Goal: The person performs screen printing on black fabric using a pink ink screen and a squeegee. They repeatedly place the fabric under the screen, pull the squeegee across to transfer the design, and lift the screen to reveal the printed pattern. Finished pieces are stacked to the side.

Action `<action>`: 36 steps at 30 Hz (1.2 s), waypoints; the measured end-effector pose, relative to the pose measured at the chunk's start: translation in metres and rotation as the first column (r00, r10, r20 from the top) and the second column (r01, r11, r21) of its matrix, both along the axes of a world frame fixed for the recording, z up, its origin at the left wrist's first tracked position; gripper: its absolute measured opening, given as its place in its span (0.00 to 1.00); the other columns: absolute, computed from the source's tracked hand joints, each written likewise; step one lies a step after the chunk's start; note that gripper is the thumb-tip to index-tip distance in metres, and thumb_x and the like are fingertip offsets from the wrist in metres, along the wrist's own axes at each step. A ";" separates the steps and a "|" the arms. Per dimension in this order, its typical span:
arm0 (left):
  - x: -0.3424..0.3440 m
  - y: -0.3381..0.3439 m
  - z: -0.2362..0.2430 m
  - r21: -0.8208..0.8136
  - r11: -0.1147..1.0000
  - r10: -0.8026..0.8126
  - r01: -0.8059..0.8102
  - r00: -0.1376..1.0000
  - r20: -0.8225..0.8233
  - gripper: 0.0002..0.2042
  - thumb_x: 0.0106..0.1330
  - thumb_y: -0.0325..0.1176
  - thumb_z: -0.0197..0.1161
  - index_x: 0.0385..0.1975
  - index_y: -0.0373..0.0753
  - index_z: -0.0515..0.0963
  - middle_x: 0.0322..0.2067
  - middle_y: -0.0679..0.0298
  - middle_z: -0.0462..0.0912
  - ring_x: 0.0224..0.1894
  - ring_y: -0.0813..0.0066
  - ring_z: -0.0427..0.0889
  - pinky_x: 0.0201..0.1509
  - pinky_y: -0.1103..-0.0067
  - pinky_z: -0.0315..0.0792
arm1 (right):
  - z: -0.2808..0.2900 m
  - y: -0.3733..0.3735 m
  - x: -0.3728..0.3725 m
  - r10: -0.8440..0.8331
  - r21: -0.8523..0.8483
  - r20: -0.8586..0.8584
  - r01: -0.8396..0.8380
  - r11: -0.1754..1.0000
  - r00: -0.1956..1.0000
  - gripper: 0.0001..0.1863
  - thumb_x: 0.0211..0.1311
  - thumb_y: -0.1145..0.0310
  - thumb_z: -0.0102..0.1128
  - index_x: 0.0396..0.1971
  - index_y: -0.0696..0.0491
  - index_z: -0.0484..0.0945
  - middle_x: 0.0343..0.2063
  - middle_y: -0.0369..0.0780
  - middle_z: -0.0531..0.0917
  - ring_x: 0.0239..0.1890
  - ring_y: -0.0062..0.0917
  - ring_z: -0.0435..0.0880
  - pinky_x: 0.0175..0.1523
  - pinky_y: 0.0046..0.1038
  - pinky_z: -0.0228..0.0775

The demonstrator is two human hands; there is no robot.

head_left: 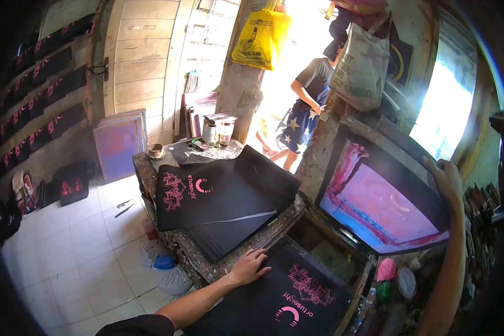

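Note:
In front of me lies a black printed sheet (246, 313) with pink artwork and a curved pink mark. My left hand (250, 269) rests on its upper left edge, fingers spread. A screen printing frame (386, 201), its mesh stained pink, purple and blue, is tilted up on the right. My right hand (446, 178) grips that frame at its upper right edge. Beyond my left hand, more black sheets (229, 229) are stacked on a paint-crusted table; the top one bears the same pink print and has a raised far corner.
Jars (209, 131) and a small cup (155, 151) stand at the table's far side. Used frames (121, 147) lean against the door. Printed black pieces (39, 112) hang in rows at left. Another person (311, 101) stands in the doorway. Bundled rags (171, 277) sit beside the table.

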State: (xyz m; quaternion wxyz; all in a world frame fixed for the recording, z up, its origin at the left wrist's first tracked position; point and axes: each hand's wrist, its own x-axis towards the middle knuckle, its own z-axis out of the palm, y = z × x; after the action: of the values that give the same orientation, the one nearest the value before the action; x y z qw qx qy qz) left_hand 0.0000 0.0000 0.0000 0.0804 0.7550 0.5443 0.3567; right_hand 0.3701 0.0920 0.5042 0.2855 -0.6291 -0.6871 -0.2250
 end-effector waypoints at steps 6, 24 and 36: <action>-0.001 -0.001 -0.001 0.064 0.998 0.016 -0.015 1.000 -0.020 0.24 0.74 0.51 0.61 0.53 0.34 0.78 0.64 0.47 0.76 0.64 0.46 0.75 0.71 0.60 0.68 | -0.003 0.003 0.002 0.032 0.038 -0.001 -0.032 0.999 0.999 0.44 0.60 0.28 0.61 0.27 0.65 0.86 0.21 0.51 0.84 0.28 0.41 0.86 0.40 0.45 0.75; -0.002 0.002 0.006 -0.033 0.999 0.008 -0.009 0.999 -0.048 0.22 0.73 0.47 0.66 0.56 0.36 0.78 0.66 0.48 0.74 0.69 0.45 0.73 0.77 0.57 0.63 | 0.004 0.029 0.018 0.040 -0.010 0.012 -0.040 0.999 0.999 0.51 0.58 0.19 0.54 0.28 0.63 0.89 0.26 0.57 0.87 0.33 0.47 0.89 0.45 0.46 0.79; 0.012 -0.001 0.022 -0.132 0.990 0.044 -0.052 0.997 -0.063 0.21 0.68 0.46 0.71 0.51 0.36 0.81 0.66 0.48 0.74 0.69 0.44 0.72 0.76 0.56 0.62 | 0.057 0.107 0.041 0.057 -0.104 -0.025 -0.059 0.993 0.998 0.59 0.54 0.18 0.57 0.55 0.68 0.83 0.58 0.58 0.83 0.60 0.50 0.82 0.68 0.41 0.68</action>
State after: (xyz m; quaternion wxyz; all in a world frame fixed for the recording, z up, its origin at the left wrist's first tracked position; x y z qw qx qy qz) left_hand 0.0117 -0.0012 0.0217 0.1057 0.7450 0.5872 0.2983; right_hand 0.4115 0.1988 0.5611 0.2662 -0.6253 -0.7128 -0.1735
